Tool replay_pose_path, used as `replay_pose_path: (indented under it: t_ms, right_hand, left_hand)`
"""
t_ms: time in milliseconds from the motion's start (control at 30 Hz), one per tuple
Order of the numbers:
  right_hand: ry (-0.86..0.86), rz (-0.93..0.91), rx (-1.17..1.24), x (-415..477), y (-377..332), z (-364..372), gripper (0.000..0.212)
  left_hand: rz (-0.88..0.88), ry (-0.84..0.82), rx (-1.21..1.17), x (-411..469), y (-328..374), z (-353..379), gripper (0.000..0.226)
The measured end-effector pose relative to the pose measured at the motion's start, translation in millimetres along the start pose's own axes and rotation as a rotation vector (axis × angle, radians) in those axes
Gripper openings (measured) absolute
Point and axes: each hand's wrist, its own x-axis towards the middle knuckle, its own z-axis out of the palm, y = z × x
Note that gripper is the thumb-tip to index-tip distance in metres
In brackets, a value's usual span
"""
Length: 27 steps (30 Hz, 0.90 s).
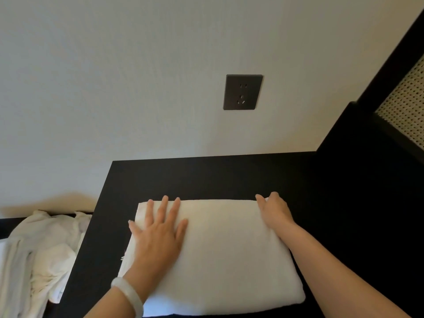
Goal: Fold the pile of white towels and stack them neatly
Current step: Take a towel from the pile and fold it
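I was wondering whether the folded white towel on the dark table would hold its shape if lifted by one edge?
Probably floppy: the folded towel is soft cloth with rounded edges, so its layers would likely sag open. Pushed flat under the left hand, it would probably slide on the smooth dark table, not roll.

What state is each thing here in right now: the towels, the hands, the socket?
Folded towel: folded, lying flat on the black table.
Left hand: open, pressing flat on the towel.
Right hand: on the towel's far right corner; grip unclear.
Towel pile: crumpled, unfolded, left of the table.
Wall socket: nothing plugged in.
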Motion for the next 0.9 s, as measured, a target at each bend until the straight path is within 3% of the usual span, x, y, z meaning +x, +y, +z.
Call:
replay_pose_path:
  t_ms: [167,300,433,500,567,700,833,900]
  right_hand:
    - [0.128,-0.081,0.143,24.7,-27.6,-8.6,0.042]
    - [0.109,-0.142,0.23,41.0,-35.8,-20.7,0.032]
    - [0.278,-0.551,-0.154,6.2,-25.5,-25.4,0.051]
    - [0.165,-0.703,-0.369,-20.2,-10.3,-16.2,0.064]
    - [0.01,-0.646,-0.435,-27.1,10.9,-1.7,0.067]
    - [-0.039,-0.471,-0.16,-9.0,14.8,-0.9,0.066]
    - [-0.205,-0.269,0.226,-22.1,25.3,-18.1,0.061]
    - [-0.176,-0.145,0.28,-44.0,48.2,-27.5,0.056]
  left_hand:
    - [-0.025,0.038,-0.029,36.4,11.7,-11.0,0.061]
    - [-0.025,0.026,0.044,65.0,27.8,-20.3,0.059]
    - [0.438,0.198,0.063,47.0,74.0,-11.1,0.057]
    - [0.56,0.144,0.061,36.1,92.0,5.0,0.057]
    - [0.524,0.084,0.066,35.4,97.8,16.0,0.059]
    - [0.485,0.061,0.123,38.9,100.1,21.3,0.059]
    - [0.479,0.064,0.124,38.3,99.1,18.8,0.061]
    - [0.476,0.059,0.092,37.1,107.0,10.7,0.069]
